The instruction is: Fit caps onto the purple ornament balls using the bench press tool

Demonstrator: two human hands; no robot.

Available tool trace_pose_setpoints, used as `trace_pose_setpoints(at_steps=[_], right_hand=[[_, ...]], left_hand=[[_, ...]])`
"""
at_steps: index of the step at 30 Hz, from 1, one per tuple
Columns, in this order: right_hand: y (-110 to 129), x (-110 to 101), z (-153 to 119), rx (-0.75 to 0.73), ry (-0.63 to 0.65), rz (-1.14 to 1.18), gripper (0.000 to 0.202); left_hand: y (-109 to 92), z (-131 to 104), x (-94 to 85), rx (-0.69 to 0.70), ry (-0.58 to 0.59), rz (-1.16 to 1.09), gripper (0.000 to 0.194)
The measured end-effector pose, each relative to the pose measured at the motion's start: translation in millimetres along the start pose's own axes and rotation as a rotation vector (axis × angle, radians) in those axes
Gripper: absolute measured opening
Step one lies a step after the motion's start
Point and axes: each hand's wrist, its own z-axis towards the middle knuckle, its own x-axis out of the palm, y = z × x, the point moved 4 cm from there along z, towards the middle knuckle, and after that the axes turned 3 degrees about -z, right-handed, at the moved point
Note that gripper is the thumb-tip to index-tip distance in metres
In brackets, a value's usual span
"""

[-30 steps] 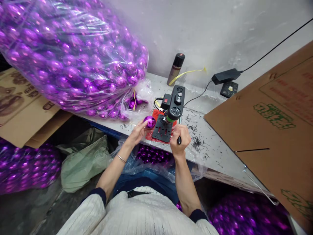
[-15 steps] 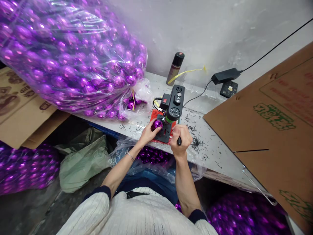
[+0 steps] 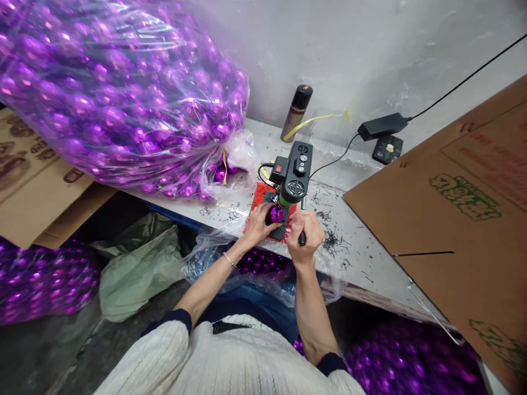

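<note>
Between the thumb and fingers of my left hand is a shiny purple ball ornament. It sits just under the front end of a small black bench drill press, over the machine's dark base. Whether the ball touches the tool tip cannot be made out. My right hand is wrapped round the black-tipped lever handle at the machine's right side. Beneath the base lies a red cloth.
A large clear bag of purple balls fills the left. Behind the machine stands a spray can; a power adapter is at back right. Dark shavings litter the white table. A cardboard box stands right.
My left hand has carried the purple ball to the right, from beside the drill press head to below its front end. My right hand has stayed on the lever.
</note>
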Motion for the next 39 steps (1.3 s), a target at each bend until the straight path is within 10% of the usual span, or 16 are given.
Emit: trace_pose_setpoints(at_steps=[39], right_hand=[[-29,24,-52,-0.017,-0.132,0.005,0.025]], left_hand=[[4,-5,4.6,0.016,-0.017,-0.141,0.06]])
